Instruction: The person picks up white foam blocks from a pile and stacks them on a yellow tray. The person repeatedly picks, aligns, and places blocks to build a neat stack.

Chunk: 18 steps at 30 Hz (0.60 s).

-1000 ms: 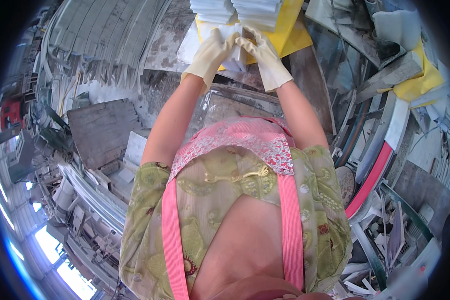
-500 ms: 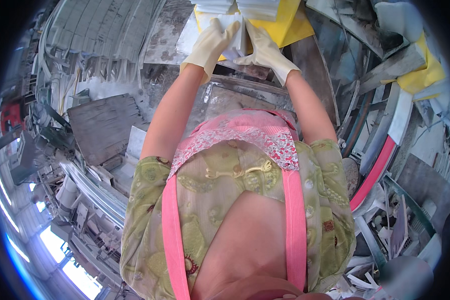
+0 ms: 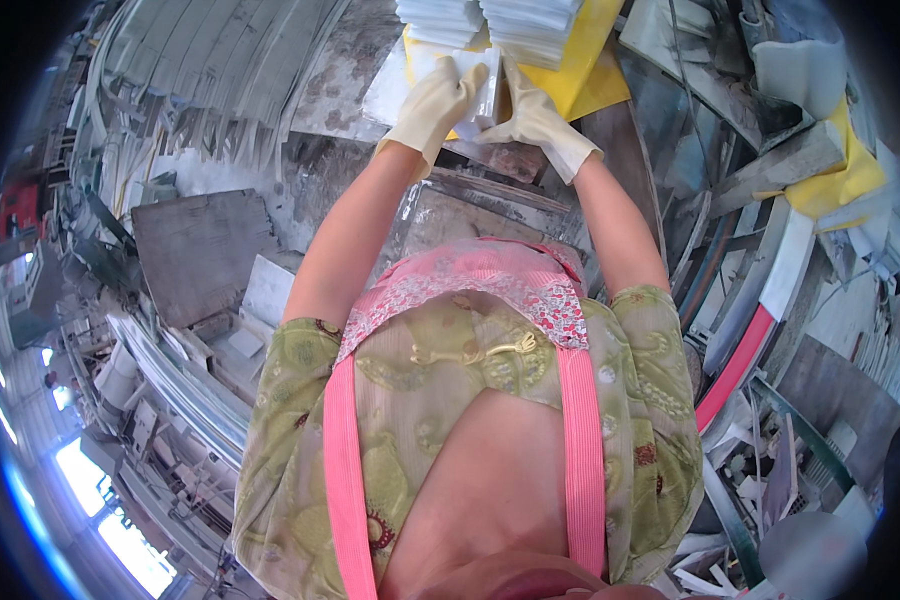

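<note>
Both my hands wear cream rubber gloves and stretch out to the top of the view. A small bundle of flat white slabs (image 3: pixel 484 88) stands between them. My left hand (image 3: pixel 438 102) is closed on its left side, fingers hidden in part behind the bundle. My right hand (image 3: pixel 536 118) presses against its right side, with the thumb pointing in low at the near edge and the fingers reaching up along the side. Just beyond, taller piles of white slabs (image 3: pixel 532 28) rest on a yellow sheet (image 3: pixel 595 85).
A worn board (image 3: pixel 330 85) lies left of the slabs. Long grey strips (image 3: pixel 205 70) hang farther left. On the right are a yellow cloth (image 3: pixel 850 175), a curved rail with a red section (image 3: pixel 735 370) and scrap pieces. A flat grey panel (image 3: pixel 202 255) lies at left.
Both hands and the bundle sit slightly lower and to the right in the view, and more of the slab piles shows beyond. The grip looks much the same.
</note>
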Available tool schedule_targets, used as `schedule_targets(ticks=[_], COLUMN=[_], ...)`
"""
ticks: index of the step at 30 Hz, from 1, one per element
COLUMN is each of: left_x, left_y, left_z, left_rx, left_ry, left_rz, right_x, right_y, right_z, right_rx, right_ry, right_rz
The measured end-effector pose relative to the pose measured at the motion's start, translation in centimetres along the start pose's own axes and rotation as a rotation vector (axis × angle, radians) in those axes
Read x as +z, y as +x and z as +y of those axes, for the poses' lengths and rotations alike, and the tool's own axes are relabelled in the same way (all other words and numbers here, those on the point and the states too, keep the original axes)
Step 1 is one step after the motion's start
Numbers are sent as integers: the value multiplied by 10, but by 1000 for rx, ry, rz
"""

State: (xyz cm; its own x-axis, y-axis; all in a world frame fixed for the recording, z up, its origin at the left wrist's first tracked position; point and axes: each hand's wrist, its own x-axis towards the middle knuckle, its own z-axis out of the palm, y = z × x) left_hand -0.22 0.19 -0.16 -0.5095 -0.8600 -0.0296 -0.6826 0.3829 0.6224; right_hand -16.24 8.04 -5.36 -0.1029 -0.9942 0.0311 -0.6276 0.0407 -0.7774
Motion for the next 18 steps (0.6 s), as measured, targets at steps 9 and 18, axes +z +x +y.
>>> schedule_targets(ticks=[9,18], left_x=[-7,-6], left_y=[-3,-1], left_z=[7,6], left_rx=[-91,-103], left_ry=[-2,-8], left_rz=[-86,-87], right_x=[10,5], right_y=[0,-1], right_z=[9,-5], right_rx=[-109,-96], right_ry=[72,318], right_rz=[104,80])
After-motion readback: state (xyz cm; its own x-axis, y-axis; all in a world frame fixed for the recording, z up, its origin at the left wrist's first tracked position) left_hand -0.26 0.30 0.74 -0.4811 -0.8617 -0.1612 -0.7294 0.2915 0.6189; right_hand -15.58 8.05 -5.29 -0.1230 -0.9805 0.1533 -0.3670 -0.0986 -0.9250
